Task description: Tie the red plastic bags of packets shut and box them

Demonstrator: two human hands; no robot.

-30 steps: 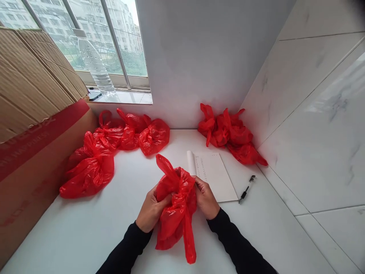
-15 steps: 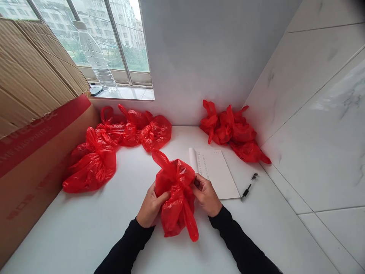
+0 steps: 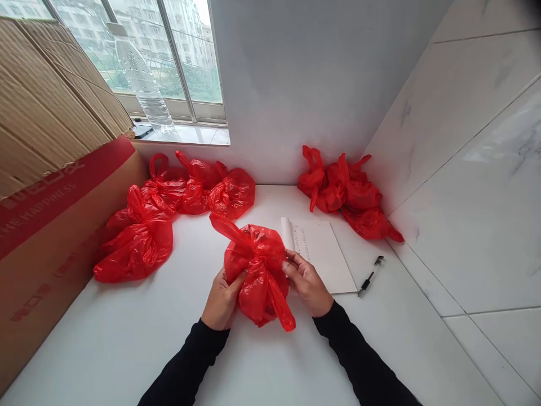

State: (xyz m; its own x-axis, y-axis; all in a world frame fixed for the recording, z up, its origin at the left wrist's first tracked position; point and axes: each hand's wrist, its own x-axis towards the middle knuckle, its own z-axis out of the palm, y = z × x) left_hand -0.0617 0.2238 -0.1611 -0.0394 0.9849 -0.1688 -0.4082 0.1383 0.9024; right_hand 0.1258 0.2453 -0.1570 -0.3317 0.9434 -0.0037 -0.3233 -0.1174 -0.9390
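Bag (image 3: 256, 276), knotted, is over the near middle of the bench (image 3: 262, 369), pinched at its sides by left hand (image 3: 221, 299) and right hand (image 3: 307, 283), likely to steady it; notebook (image 3: 324, 256) and pen (image 3: 371, 277) lie right, seemingly within reach.

Free tabletop (image 3: 169, 304) left of hands (image 3: 220, 300) (image 3: 309, 286), obstacles at right: 1 notebook (image 3: 327, 254), 1 pen (image 3: 368, 279)
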